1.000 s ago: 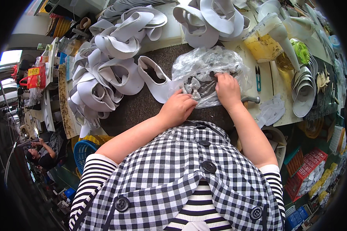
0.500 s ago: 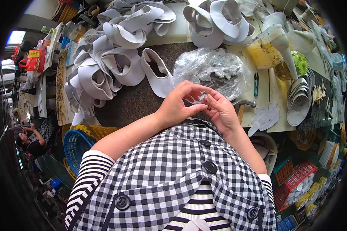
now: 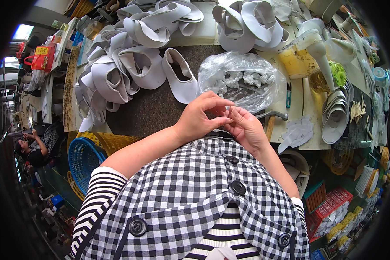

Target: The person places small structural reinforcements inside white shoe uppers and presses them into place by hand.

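Both hands meet at table edge, close to my chest: L hand (image 3: 201, 117) and R hand (image 3: 247, 130), fingertips pinched together on a small piece too tiny to identify. Clear plastic bag (image 3: 242, 80), lying just beyond the hands and nearer R, holds small grey-white pieces; white shoe upper (image 3: 180, 78) lies beyond-left of L.
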`<state>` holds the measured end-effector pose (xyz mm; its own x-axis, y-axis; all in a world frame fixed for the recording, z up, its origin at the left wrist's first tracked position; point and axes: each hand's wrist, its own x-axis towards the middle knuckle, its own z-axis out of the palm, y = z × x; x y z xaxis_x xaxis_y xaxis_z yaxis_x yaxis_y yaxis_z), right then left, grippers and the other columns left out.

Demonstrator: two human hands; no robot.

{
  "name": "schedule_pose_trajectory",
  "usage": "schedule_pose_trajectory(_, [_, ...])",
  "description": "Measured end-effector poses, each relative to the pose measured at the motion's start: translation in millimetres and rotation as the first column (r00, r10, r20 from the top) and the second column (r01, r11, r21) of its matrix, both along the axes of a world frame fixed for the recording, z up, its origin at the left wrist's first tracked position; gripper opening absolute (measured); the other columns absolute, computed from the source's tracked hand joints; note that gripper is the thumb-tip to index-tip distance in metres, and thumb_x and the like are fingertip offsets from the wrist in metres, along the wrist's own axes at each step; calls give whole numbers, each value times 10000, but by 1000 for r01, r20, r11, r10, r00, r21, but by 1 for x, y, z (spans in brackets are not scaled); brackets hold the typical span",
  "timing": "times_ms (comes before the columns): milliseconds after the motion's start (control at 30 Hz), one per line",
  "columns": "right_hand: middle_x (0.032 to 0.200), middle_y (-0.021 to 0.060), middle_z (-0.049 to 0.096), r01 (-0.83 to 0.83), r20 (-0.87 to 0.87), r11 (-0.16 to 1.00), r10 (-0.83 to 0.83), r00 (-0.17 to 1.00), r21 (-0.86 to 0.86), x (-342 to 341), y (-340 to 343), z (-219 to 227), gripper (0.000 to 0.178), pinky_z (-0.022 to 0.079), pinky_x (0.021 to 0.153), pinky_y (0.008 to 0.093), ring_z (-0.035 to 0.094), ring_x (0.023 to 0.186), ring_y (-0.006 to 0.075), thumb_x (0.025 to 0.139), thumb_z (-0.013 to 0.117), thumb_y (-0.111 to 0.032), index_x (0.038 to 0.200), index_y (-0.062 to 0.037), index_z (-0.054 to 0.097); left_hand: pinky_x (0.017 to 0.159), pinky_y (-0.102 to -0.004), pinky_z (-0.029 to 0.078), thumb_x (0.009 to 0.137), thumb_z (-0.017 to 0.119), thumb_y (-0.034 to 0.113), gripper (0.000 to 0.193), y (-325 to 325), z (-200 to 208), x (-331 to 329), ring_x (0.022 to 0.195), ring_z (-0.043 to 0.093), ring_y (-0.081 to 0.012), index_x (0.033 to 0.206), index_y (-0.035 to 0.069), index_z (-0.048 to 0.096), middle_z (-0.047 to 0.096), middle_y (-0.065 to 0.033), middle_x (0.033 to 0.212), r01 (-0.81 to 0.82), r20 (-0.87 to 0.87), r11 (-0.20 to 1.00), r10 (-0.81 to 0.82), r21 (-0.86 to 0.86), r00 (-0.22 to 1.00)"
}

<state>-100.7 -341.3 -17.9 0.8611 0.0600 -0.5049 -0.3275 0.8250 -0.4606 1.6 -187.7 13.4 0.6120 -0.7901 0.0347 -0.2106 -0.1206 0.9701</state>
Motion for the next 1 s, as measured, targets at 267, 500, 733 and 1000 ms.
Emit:
schedule_pose_trajectory(267, [942,23,621,-58,-4,998,58,998,-36,-8,0,-7,243,476,772,225,576,845,74,922,590,-241,1028,-23,576,713,-238,506,727,757,63,370,-1,-1,-3,767,605,-110,1084,110,672,577,-20,867,24,25,999,-25,31,999])
schedule_pose_trajectory(500, [1016,27,598,-121,53,993,120,991,9,-10,3,0,343,459,861,248,568,931,88,934,558,-298,1118,-9,544,697,-267,506,729,750,71,363,1,-2,-4,764,611,-148,1082,97,671,603,-41,861,68,118,997,-71,28,990])
schedule_pose_trajectory(733, [1052,29,574,-114,147,990,101,984,82,-14,2,-19,338,442,900,265,545,983,94,949,531,-286,1136,-4,529,645,-254,513,758,716,64,170,1,-9,-5,715,626,-161,927,76,706,620,-56,821,20,147,999,-14,-40,989])
schedule_pose_trajectory(1000, [1024,37,587,-145,176,988,134,975,56,-13,1,-23,280,443,890,261,546,954,113,938,555,-254,1072,-8,549,629,-253,530,720,724,2,158,0,-14,-3,727,648,-156,863,69,723,654,-55,821,-25,185,999,31,-34,982])
